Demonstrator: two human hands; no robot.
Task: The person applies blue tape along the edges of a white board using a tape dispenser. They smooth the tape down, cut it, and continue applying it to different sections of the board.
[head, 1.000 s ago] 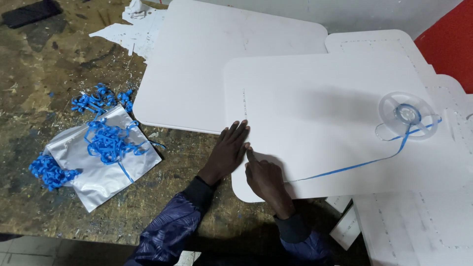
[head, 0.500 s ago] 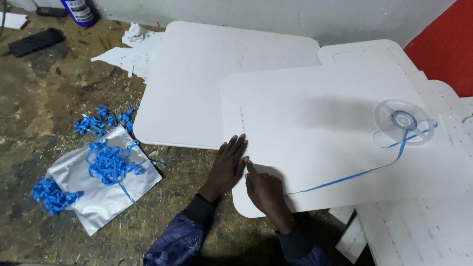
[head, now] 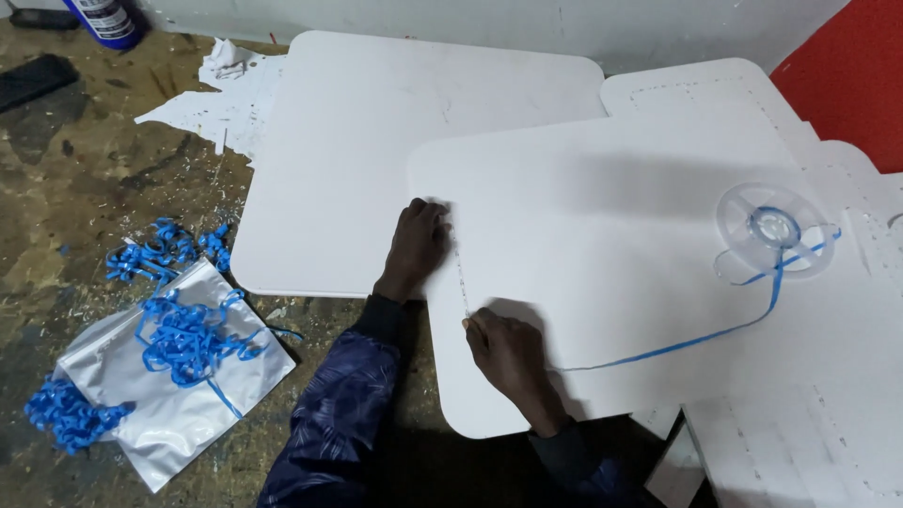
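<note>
Head view, looking down on the desk (head: 85,216): left hand (head: 417,246) pressed flat on the near white board (head: 611,254), fingers spread and bent over its left edge, gripping nothing, just pinning the sheet. Right hand (head: 503,350) lower down, fingers pinched shut on the free end of the thin blue ribbon (head: 677,346), right at the bottom of the row of small holes (head: 461,282) running along that left edge. Ribbon trailing right across the board to the clear spool (head: 776,230), resting flat near the right side. Best handling, as a judgement: keep the left palm heavy beside the hole row so the board cannot slide on the larger white board (head: 376,150) beneath; hold the ribbon tip short and stiff between thumb and forefinger, flat not twisted; feed straight through one hole at a time; leave slack toward the spool so nothing drags it across the surface. Risk of tearing a hole if pulled sideways, so draw along the edge line. Off to the left, silver pouch (head: 165,376) heaped with blue ribbon scraps (head: 179,334), well apart from both hands. More perforated white sheets (head: 809,442) lower right, red surface (head: 847,66) top right. No other view to report.
</note>
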